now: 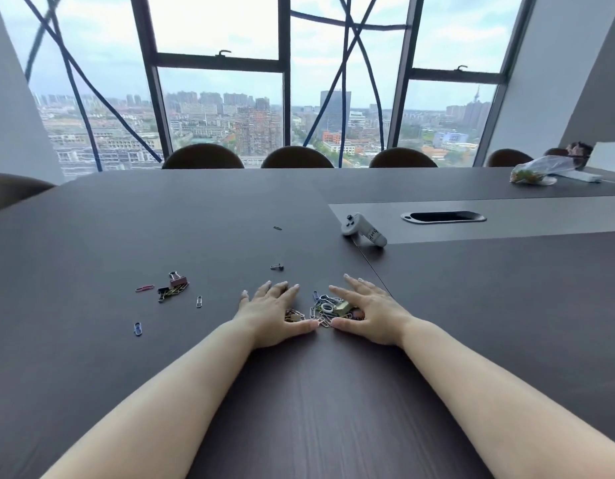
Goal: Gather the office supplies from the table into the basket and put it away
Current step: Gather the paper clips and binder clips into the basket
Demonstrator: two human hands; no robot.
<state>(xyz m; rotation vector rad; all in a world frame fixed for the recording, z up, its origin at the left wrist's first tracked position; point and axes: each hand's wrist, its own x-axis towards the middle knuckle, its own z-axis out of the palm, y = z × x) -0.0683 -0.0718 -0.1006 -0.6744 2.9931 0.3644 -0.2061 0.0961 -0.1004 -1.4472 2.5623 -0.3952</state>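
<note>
Just below the middle of the frame, a pile of clips (pixel 328 310) lies on the dark wood-grain desk (pixel 126 236), a tangle of silver, white and blue paper clips with a brass-coloured binder clip among them. The left hand (pixel 271 314) and the right hand (pixel 370 314) lie palm down on either side of it, thumbs nearly meeting at the near edge. Their fingers (pixel 282 288) are released, stretched out and spread, resting against the heap rather than curled round anything. More supplies are scattered toward the left of the frame: a cluster of clips (pixel 173 288) with a pink binder clip on top, a pink paper clip (pixel 144 288) just beside it, a silver paper clip (pixel 199 301) and a blue paper clip (pixel 138 329) nearer the lower left. A small black binder clip (pixel 277 267) sits above the left hand, apart from the pile. A grey controller (pixel 363 231) lies right of centre, and a plastic bag (pixel 537 172) rests at the upper right.
</note>
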